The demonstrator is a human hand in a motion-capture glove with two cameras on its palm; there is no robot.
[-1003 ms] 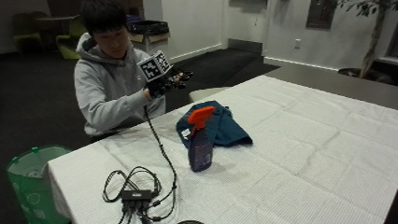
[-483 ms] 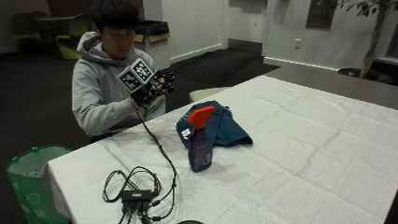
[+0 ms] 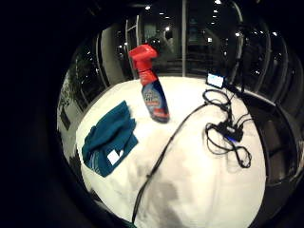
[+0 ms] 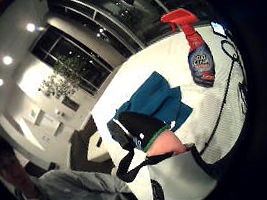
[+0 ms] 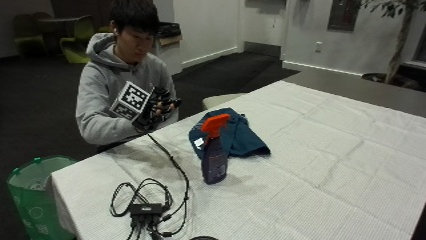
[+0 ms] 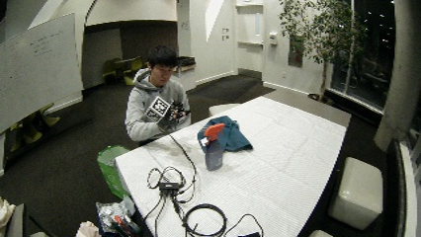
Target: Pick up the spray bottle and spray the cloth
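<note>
On the white-clothed table [image 5: 319, 165] the spray bottle [image 5: 214, 150] stands untouched just beside the blue cloth [image 5: 233, 134], so everything remains (grasp, then spray), while the gloved right hand [image 5: 154, 107] is raised at the chest, fingers relaxed, holding nothing.

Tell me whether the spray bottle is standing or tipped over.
Standing. The bottle is upright on the table, red trigger head on top, beside the cloth; no hand touches it.

White walls [image 5: 206, 25], dark floor [image 5: 40, 115]
</note>
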